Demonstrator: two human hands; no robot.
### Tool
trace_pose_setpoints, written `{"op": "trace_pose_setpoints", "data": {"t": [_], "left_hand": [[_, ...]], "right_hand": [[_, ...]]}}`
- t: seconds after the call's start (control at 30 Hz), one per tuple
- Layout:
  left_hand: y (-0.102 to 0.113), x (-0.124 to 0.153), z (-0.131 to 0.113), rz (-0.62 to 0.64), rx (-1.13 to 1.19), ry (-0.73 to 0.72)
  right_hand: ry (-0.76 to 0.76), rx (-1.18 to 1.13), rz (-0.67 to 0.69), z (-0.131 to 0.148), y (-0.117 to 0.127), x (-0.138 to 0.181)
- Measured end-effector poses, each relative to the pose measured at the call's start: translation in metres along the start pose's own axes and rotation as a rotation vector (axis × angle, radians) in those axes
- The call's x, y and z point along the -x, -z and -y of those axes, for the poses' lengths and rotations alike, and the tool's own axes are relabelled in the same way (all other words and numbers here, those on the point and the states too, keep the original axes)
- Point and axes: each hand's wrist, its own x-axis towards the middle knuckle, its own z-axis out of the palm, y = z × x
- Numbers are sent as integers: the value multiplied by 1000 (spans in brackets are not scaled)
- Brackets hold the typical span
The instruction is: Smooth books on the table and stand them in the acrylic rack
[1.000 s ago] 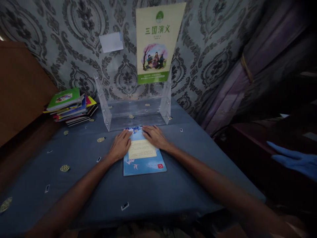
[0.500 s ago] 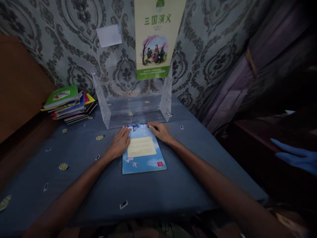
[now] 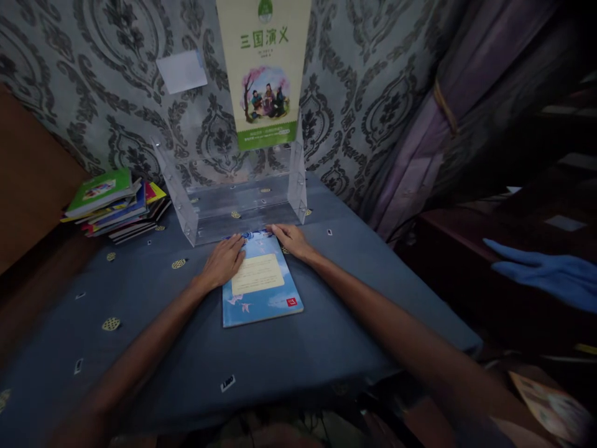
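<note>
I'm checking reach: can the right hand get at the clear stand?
Probably yes: the right hand is at the far edge of the blue book, close to the clear stand, nothing visible between.

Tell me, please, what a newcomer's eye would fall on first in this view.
Probably the cream-and-green book with the picture on its cover, upright at the top of the view before the patterned wall. Next, the blue book lying flat mid-table, the left hand on its left side and the right hand at its far right corner. A bright blue glove also stands out at the right edge.
</note>
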Motion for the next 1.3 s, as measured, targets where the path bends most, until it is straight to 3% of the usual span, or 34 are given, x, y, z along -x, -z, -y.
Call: {"op": "trace_pose_setpoints", "data": {"t": [0.27, 0.43, 0.67, 1.03, 1.3], "left_hand": [[-4, -13, 4, 53, 74, -102], [-6, -34, -9, 114, 91, -182], [-5, -52, -25, 97, 106, -298], [8, -22, -47, 265, 175, -445], [18, 14, -68, 383, 233, -484]], "right_hand": [[-10, -53, -24, 0, 1, -3], [-14, -100, -24, -1, 3, -2], [1, -152, -18, -3, 3, -3], [68, 104, 88, 8, 6, 7], [89, 115, 98, 8, 4, 8]]}}
